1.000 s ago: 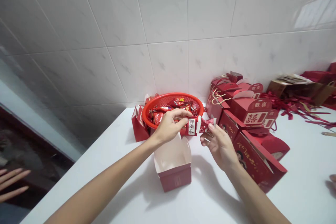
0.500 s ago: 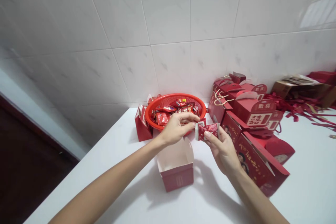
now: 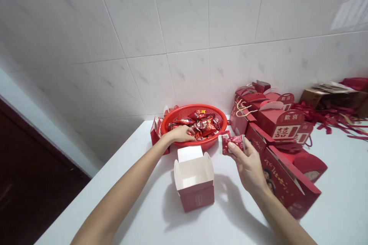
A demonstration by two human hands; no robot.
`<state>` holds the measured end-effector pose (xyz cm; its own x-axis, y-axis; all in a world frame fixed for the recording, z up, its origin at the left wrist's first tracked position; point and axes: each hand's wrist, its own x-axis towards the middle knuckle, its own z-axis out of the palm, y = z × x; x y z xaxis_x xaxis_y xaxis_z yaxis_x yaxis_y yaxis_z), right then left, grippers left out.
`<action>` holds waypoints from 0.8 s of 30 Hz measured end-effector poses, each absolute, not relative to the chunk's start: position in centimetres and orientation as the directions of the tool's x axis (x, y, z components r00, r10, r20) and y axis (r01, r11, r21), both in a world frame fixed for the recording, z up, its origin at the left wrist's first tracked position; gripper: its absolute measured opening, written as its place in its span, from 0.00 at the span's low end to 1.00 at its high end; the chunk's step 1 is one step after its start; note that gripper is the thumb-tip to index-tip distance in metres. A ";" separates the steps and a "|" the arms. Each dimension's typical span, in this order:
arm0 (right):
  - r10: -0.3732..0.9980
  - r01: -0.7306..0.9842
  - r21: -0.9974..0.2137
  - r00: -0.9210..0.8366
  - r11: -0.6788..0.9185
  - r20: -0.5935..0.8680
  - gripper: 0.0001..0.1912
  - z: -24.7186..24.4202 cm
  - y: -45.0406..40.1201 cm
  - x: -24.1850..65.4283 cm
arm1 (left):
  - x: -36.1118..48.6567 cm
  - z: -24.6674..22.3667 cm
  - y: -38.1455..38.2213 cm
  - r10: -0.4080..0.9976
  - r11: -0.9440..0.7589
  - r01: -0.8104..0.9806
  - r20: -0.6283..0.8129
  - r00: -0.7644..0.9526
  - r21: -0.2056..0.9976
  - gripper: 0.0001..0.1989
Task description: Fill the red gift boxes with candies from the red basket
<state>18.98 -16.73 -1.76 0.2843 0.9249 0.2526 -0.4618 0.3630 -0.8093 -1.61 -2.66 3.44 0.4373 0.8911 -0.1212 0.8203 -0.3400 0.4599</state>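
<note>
My left hand (image 3: 182, 134) reaches over the near rim of a red plastic basket (image 3: 211, 145) full of red-wrapped sweets (image 3: 203, 124). Its fingers are curled down among the wrappers, and whatever they grip is hidden. Right of the basket, my right hand (image 3: 244, 157) pinches red-and-white wrapped packets (image 3: 232, 144) between thumb and fingers. An open red box (image 3: 198, 197) with a white inside stands upright on the white table, between my forearms and in front of the basket.
Several red gift boxes (image 3: 284, 126) and red bags (image 3: 283, 176) crowd the right side. Farther right lie red ribbons (image 3: 324, 113) by a cardboard box (image 3: 330, 95). A red bag (image 3: 154, 132) stands left of the basket. A tiled wall (image 3: 186, 72) rises behind.
My left hand has moved left, away from the packets, down into the basket. My right hand still holds the packets, slightly farther right. The view has shifted a little.
</note>
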 end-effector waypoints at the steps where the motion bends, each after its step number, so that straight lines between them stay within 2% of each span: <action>1: 0.923 -0.450 -0.814 0.283 0.367 0.259 0.15 -1.9 -16.7 19.0 | -1.2 3.2 -2.6 0.895 -0.336 0.822 -0.115 0.431 0.460 0.15; 8: 0.919 -0.400 -0.837 0.280 0.373 0.276 0.15 -2.2 -16.8 19.1 | -0.6 2.7 -2.1 0.871 -0.388 0.749 -0.053 0.489 0.537 0.08; 11: 0.916 -0.390 -0.841 0.293 0.376 0.274 0.16 -2.2 -16.9 19.2 | -1.5 2.9 -1.9 0.878 -0.404 0.693 0.041 0.477 0.597 0.10; 16: 0.913 -0.372 -0.843 0.275 0.389 0.300 0.14 -2.1 -16.9 19.2 | -2.8 2.9 -1.9 0.872 -0.432 0.497 0.209 0.442 0.753 0.14; 19: 0.915 -0.365 -0.847 0.268 0.386 0.301 0.15 -2.3 -16.9 19.1 | -2.9 2.7 -2.2 0.861 -0.470 0.451 0.283 0.422 0.759 0.15; 24: 0.933 -0.389 -0.853 0.237 0.348 0.272 0.19 -2.6 -16.7 19.2 | -2.6 2.5 -2.6 0.859 -0.507 0.482 0.371 0.354 0.714 0.16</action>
<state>19.18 -16.69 -2.58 0.2366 0.9327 0.2721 -0.3895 0.3477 -0.8529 -2.64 -2.62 2.52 0.3537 0.8586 0.3710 0.4820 -0.5073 0.7143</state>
